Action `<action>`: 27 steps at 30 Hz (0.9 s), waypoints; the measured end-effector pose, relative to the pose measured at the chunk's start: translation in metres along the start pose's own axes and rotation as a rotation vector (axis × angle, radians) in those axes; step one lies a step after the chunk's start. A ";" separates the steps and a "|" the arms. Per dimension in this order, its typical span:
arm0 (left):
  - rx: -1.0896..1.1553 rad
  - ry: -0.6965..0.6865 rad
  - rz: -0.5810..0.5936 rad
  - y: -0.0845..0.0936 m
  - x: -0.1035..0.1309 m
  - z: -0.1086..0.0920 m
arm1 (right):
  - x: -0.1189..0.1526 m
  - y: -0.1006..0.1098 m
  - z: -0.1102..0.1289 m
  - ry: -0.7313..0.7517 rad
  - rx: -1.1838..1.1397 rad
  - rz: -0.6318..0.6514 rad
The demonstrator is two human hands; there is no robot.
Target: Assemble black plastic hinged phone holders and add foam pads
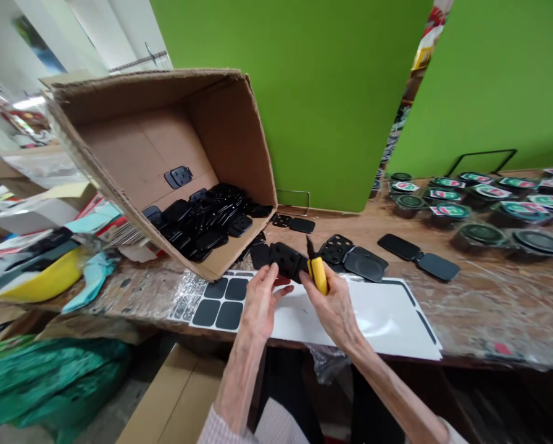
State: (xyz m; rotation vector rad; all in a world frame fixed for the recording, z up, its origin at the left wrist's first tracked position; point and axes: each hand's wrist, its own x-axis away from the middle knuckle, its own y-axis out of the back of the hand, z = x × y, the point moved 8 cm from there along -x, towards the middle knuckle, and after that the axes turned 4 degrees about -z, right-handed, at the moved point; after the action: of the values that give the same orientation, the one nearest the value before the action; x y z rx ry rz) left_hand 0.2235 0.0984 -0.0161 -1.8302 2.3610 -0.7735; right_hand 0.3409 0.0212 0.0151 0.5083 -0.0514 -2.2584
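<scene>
My left hand (259, 302) pinches the left end of a black plastic piece with holes (286, 260), held just above the bench. In my right hand (336, 308) is a yellow-handled tool (320, 276) with a dark pointed tip facing up and away; its exact kind is not clear. The right fingers also meet the right end of the black piece. Beneath both hands lies a white sheet (373, 320), with black rounded-square stickers (217, 302) at its left part. Just beyond my right hand rest an opened black hinged piece (365, 264) and another (418, 256) farther right.
A cardboard box (230, 105) lies on its side at the left, holding a heap of black plastic pieces (207, 216). Several clear lidded tubs (480, 237) stand at the right. Green panels (313, 105) rise behind. A yellow basin (49, 277) sits far left.
</scene>
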 end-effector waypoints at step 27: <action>-0.250 0.081 0.152 0.022 0.063 0.027 | 0.047 0.070 -0.012 -0.194 0.088 0.058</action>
State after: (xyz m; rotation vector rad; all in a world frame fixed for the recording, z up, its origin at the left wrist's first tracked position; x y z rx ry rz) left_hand 0.1945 0.0345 -0.0323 -1.7025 2.7189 -0.5680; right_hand 0.3666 -0.0585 0.0021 0.3283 -0.2621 -2.2491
